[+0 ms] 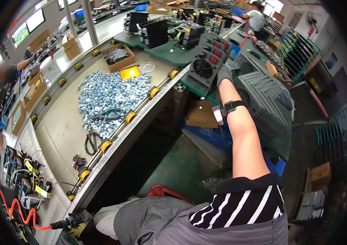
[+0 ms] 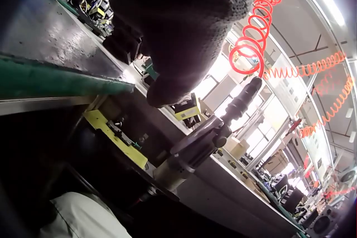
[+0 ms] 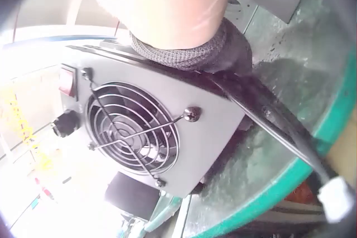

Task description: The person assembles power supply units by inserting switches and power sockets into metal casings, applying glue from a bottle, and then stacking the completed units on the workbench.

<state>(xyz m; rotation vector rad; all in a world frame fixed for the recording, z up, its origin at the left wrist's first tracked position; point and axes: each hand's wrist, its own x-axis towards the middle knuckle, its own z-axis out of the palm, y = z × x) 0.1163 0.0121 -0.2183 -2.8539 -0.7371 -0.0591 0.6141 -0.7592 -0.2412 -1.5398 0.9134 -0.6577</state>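
My right hand (image 1: 223, 74), in a dark glove, is against the side of a grey fan unit (image 1: 194, 77). In the right wrist view the unit's front panel (image 3: 195, 154) shows a round wire guard, a red switch and a black knob. The glove cuff (image 3: 189, 56) overlaps its upper edge; the fingers are hidden behind it, and I cannot tell whether they grip it. Black cables (image 3: 279, 129) with a white connector (image 3: 336, 199) hang beside the hand. My gloved left hand (image 2: 181, 40) hangs with extended fingers near an air screwdriver (image 2: 192, 151) on a red coiled hose.
More fan units stand behind on the green bench (image 1: 173, 58), with stacked grey panels (image 1: 259, 98) to the right. A rail with yellow rollers (image 1: 130, 118) borders a worktop carrying loose metal pieces (image 1: 112, 96), pliers (image 1: 92, 143) and a carton (image 1: 118, 57). Other people work farther off.
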